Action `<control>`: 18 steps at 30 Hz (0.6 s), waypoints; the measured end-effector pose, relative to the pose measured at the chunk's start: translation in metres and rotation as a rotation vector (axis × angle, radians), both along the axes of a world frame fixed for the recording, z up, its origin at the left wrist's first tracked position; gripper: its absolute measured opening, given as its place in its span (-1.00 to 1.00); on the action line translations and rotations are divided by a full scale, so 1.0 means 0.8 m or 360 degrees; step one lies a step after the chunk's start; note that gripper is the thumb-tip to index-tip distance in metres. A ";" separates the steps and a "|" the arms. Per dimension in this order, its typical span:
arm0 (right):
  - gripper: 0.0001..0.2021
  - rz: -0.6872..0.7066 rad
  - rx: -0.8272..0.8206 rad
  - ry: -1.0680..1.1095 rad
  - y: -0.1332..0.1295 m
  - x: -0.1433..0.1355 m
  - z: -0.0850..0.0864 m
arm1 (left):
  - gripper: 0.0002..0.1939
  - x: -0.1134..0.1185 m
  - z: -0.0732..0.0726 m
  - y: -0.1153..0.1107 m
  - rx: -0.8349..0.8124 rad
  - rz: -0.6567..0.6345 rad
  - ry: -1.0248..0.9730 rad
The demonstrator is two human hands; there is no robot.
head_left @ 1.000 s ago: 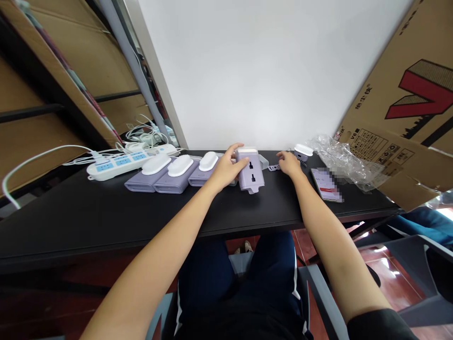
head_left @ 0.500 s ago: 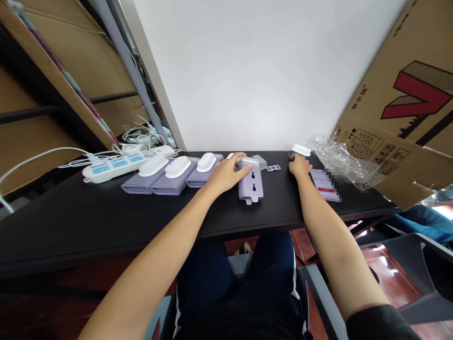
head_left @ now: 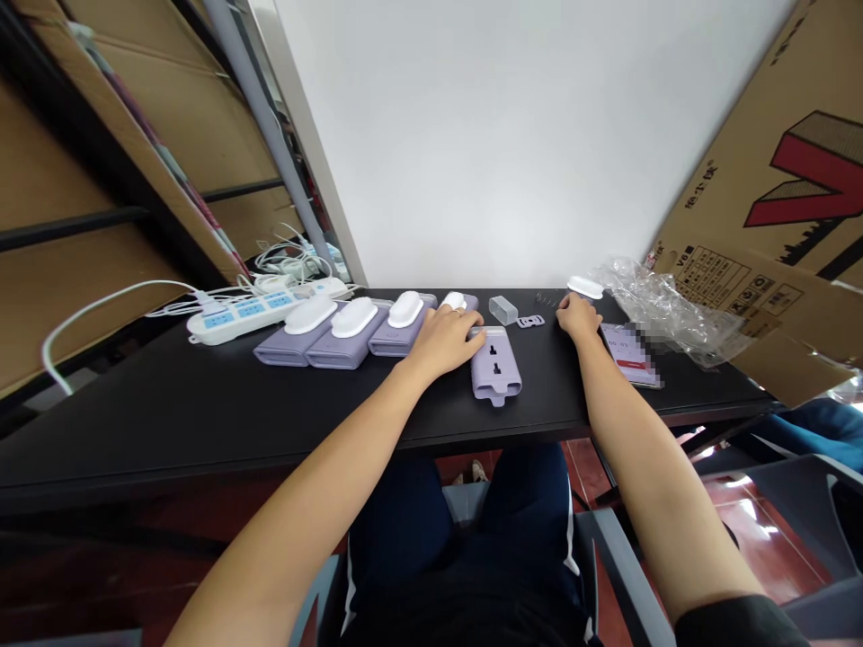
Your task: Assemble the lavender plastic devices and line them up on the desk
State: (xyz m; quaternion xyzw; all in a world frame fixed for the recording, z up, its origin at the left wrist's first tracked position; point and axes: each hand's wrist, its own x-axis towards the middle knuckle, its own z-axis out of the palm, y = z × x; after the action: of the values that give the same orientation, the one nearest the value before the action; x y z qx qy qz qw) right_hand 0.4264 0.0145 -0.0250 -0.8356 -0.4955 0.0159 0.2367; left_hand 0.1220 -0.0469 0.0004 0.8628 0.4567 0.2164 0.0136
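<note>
My left hand (head_left: 441, 343) rests over the table, fingers stretched and thumb apart. Its thumb tip touches the back edge of a lavender plastic housing (head_left: 497, 367) that lies flat, with two dark slots on top and a tab at its front. Behind the housing are a small clear plastic cover (head_left: 502, 310) and a flat lavender slotted plate (head_left: 530, 321). Farther right, my right hand (head_left: 578, 316) is closed with its fingertips hidden; what they hold cannot be made out. Just behind it sits a lavender piece with a white oval top (head_left: 585, 288). Thin wire coils (head_left: 549, 299) lie beside that hand.
Several lavender cases (head_left: 341, 349) with white oval tops stand left of my left hand, one partly hidden by it. Behind them are a white power strip (head_left: 246, 314) and tangled cables. A phone (head_left: 630, 355), crumpled clear plastic (head_left: 674, 301) and a large cardboard box (head_left: 755, 270) are on the right.
The lavender housing has gone from tilted up in my left hand to lying flat, and that hand's grip has loosened. My right hand stays near the white-topped piece. The view has shifted slightly.
</note>
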 end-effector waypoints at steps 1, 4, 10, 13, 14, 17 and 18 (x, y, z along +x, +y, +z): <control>-0.77 -0.0006 0.0014 0.0013 0.000 0.000 0.000 | -0.66 0.000 0.000 0.001 0.0019 -0.0011 -0.0007; -0.70 -0.0027 0.0069 0.0058 0.001 -0.001 0.002 | -0.66 0.002 -0.001 0.001 0.0121 -0.0080 -0.0057; -0.58 -0.0034 0.0014 0.0056 0.001 -0.002 0.003 | -0.67 0.020 -0.015 -0.047 0.0358 -0.0582 -0.0014; -0.61 -0.0014 -0.0012 0.0051 0.002 -0.002 0.002 | -0.66 0.024 -0.027 -0.079 0.0564 -0.0648 0.0068; -0.62 -0.0009 -0.0016 0.0049 0.002 -0.003 0.002 | -0.66 0.024 -0.031 -0.086 0.0622 -0.0644 0.0121; -0.62 -0.0005 -0.0025 0.0048 0.003 -0.003 0.001 | -0.71 0.021 -0.038 -0.095 0.0763 -0.0635 0.0257; -0.62 -0.0006 -0.0025 0.0048 0.003 -0.003 0.001 | -0.73 0.020 -0.039 -0.094 0.0790 -0.0628 0.0292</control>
State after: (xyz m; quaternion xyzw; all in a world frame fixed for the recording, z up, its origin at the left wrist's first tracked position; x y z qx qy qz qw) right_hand 0.4240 0.0165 -0.0245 -0.8380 -0.4901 0.0320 0.2377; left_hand 0.1378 -0.1224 -0.0308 0.9276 0.2134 0.2355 -0.1966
